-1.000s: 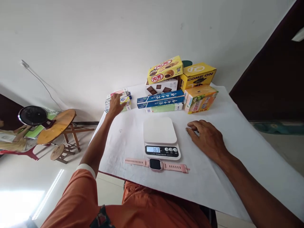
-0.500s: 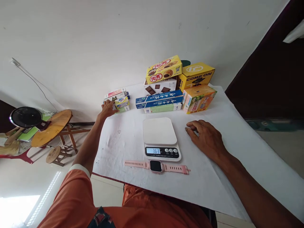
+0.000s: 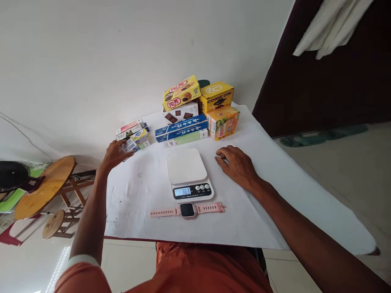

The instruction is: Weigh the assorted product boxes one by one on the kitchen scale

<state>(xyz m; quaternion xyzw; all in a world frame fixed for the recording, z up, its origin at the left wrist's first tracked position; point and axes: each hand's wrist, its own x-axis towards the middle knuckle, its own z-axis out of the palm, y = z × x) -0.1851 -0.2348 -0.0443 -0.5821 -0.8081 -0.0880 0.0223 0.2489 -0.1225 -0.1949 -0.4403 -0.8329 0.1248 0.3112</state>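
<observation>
My left hand (image 3: pixel 114 154) is at the far left of the white table (image 3: pixel 275 195), its fingers closed on a small white box with a barcode (image 3: pixel 130 145) lifted off a pile of small boxes (image 3: pixel 134 131). My right hand (image 3: pixel 236 165) lies flat on the table to the right of a white kitchen scale (image 3: pixel 188 174), fingers loosely spread. The scale's platform is bare and its display reads 363. A pink smartwatch (image 3: pixel 187 210) lies flat in front of the scale.
At the back stand two blue toothpaste boxes (image 3: pixel 181 128), a yellow snack box (image 3: pixel 181 91), a yellow "COME ON" box (image 3: pixel 216 95) and an orange box (image 3: pixel 223 122). A round wooden table (image 3: pixel 45 187) and stools stand on the floor to the left.
My left hand has drawn back from the pile toward me with a small box in it. The camera swung right, so everything sits further left in view. My right hand stays put.
</observation>
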